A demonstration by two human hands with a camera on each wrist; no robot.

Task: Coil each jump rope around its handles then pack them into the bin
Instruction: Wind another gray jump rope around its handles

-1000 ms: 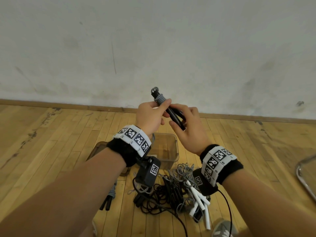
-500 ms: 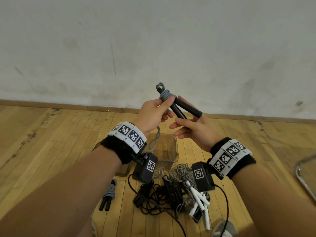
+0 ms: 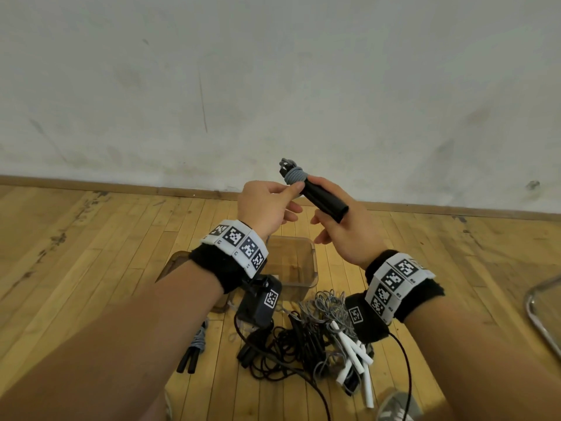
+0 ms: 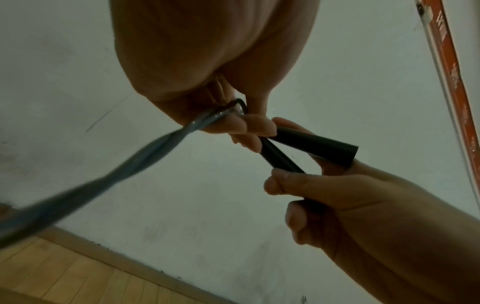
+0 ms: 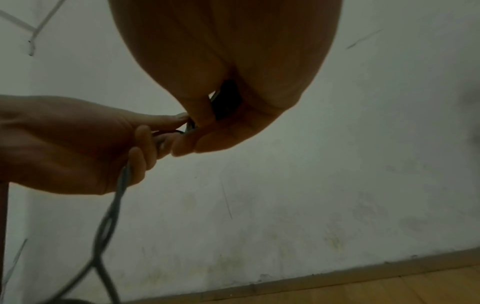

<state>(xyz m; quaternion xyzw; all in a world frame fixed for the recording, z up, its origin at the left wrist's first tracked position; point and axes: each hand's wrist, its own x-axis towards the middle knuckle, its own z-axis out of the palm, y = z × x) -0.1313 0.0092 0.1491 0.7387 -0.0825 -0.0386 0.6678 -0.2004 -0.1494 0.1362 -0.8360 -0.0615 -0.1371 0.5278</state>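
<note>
Two hands are working one jump rope above the bin.

Two black handles (image 3: 324,198) are being held side by side in the right hand (image 3: 343,235), its grip curling around them, while the left hand (image 3: 267,205) is pinching the grey rope (image 3: 295,175) against the handles' far end, where several turns are already sitting. A doubled strand of the same rope (image 4: 124,166) is trailing down from the left fingers. One clear bin (image 3: 300,262) is standing on the wooden floor (image 3: 91,238) just below the hands. Nearer, one tangled pile of ropes (image 3: 306,335) is lying with white handles (image 3: 355,357) at its right, and one coiled rope (image 3: 194,350) is lying to its left.
</note>
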